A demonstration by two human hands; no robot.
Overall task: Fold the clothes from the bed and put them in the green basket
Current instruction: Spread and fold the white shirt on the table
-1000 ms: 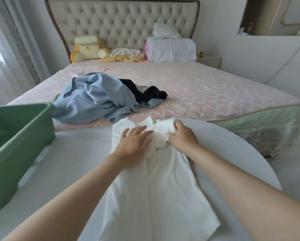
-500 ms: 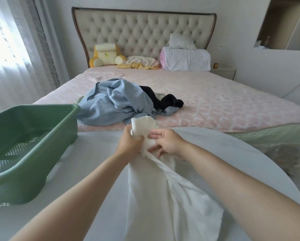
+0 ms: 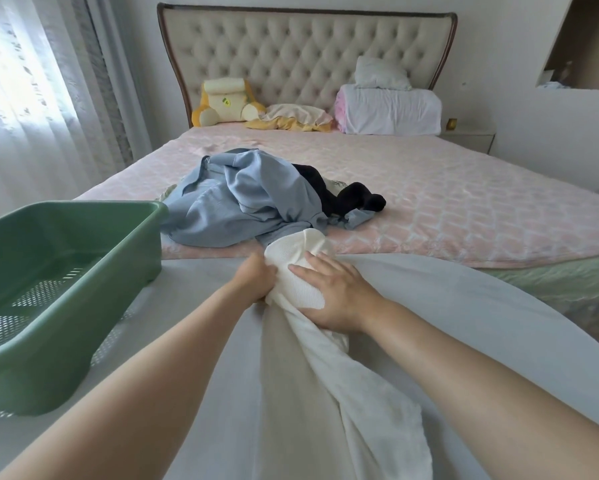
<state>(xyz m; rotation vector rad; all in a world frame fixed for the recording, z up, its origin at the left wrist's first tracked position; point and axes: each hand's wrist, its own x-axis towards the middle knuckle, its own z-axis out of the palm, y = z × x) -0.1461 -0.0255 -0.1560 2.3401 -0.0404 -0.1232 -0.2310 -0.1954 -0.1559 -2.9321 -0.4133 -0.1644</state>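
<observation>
Left hand grips white garment; right hand presses it flat.

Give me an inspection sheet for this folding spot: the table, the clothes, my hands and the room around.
Surface: white table in front of the bed.
Job's things: white garment bunched on the table; green basket on the table's left; blue shirt and black garment heaped on the bed.
Clutter: plush toy, yellow cloth and pillows by the headboard.
Hands: left hand grips the white garment's top; right hand lies flat on it.
Cables: nothing seen.
Surroundings: curtain at left, nightstand at right.
</observation>
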